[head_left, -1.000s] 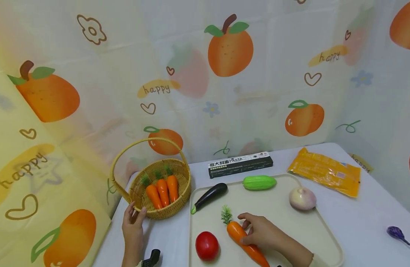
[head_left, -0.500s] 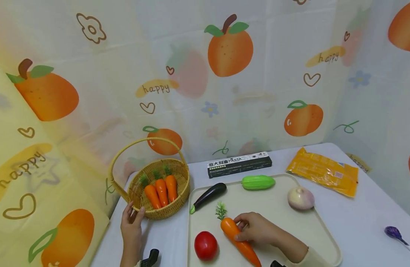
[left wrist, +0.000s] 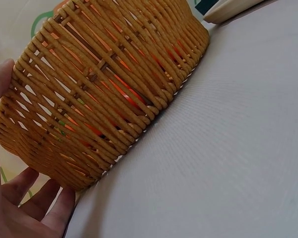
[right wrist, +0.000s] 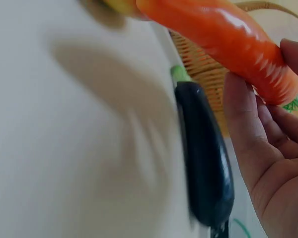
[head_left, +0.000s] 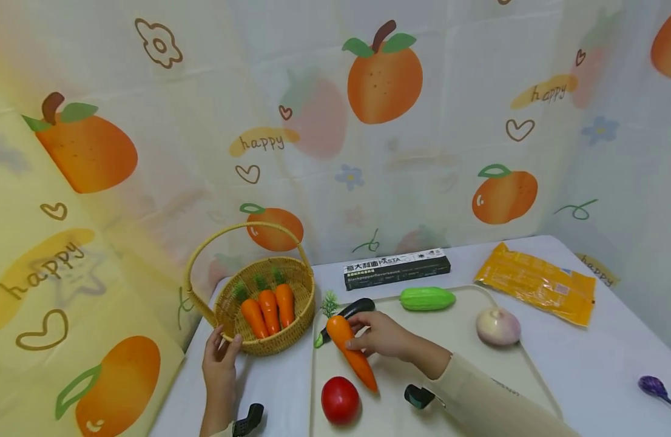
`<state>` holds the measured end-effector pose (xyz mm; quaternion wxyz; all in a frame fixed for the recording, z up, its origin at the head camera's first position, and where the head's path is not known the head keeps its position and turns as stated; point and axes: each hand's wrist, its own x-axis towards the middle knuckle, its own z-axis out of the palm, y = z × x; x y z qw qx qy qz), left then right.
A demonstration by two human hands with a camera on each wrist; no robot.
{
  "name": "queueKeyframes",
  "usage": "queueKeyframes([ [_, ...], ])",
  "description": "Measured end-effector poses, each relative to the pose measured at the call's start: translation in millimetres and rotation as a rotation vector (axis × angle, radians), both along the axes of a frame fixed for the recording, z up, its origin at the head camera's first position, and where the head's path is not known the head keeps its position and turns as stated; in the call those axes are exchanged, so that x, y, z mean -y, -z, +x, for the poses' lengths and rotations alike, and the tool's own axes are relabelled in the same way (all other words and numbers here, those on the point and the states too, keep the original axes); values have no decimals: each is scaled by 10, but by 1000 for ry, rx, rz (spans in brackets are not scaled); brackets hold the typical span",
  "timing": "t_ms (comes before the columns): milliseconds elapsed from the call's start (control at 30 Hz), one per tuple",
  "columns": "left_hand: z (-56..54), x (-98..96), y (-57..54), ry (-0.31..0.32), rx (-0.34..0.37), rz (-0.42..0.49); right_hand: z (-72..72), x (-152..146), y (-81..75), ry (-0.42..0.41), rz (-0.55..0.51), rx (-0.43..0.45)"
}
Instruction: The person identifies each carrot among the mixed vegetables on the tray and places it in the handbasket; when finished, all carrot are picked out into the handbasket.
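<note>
My right hand [head_left: 379,335] pinches an orange carrot [head_left: 350,352] between thumb and fingers, near its leafy end. The right wrist view shows the carrot [right wrist: 228,42] above the tray, casting a shadow on it. Behind the carrot, a dark eggplant [right wrist: 203,153] lies at the tray's left side, partly covered in the head view. My left hand [head_left: 219,364] grips the near left side of a wicker basket [head_left: 281,345], which has a tall handle. The left wrist view has the thumb by the basket's rim and the fingers against its wall [left wrist: 104,84]. Three carrots [head_left: 269,311] lie inside the basket.
On the beige tray [head_left: 423,376] lie a red tomato [head_left: 340,400], a green ridged vegetable [head_left: 427,298] and a pale purple onion [head_left: 497,326]. Behind it are a pasta box [head_left: 397,269] and a yellow packet [head_left: 537,283]. A purple-headed utensil [head_left: 656,388] lies far right.
My right hand has lifted the carrot off the tray and carried it left and away from me, toward the basket. My left hand stays on the basket.
</note>
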<state>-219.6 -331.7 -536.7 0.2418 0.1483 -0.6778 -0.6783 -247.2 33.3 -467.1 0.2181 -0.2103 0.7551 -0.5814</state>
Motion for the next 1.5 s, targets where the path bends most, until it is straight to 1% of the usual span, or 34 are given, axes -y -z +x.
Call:
queueKeyframes([
  [100,-2,-16,0,5,6,0,-90,133,-64,-8,7,-16],
  [167,6,-26,-20,4,6,1,-156,227,-107,-13,9,-13],
  [233,27,-43,-68,5,4,4,-219,319,-156,-13,12,-3],
  [400,102,-109,-234,17,4,8,-383,532,-243,4,24,-1],
  [500,112,-112,-267,21,-7,8,-484,638,-282,10,39,-13],
  [600,77,-72,-218,16,-15,7,-582,728,-329,12,51,-30],
  [767,1,0,-98,-8,6,-14,-755,862,-383,34,44,-45],
  [900,-10,44,-65,-15,16,-31,-862,993,-421,67,22,-78],
  [1033,15,86,-69,-15,-4,-33,-906,1151,-486,96,30,-137],
  [1133,29,101,-72,-14,-21,-27,-924,1248,-545,103,36,-155],
  [1300,14,71,-60,4,4,-33,-991,1309,-631,128,64,-214],
  [1400,4,44,-34,13,15,-29,-1031,1320,-637,158,75,-242],
  [1500,8,34,-4,16,15,-16,-1049,1345,-611,172,59,-245],
])
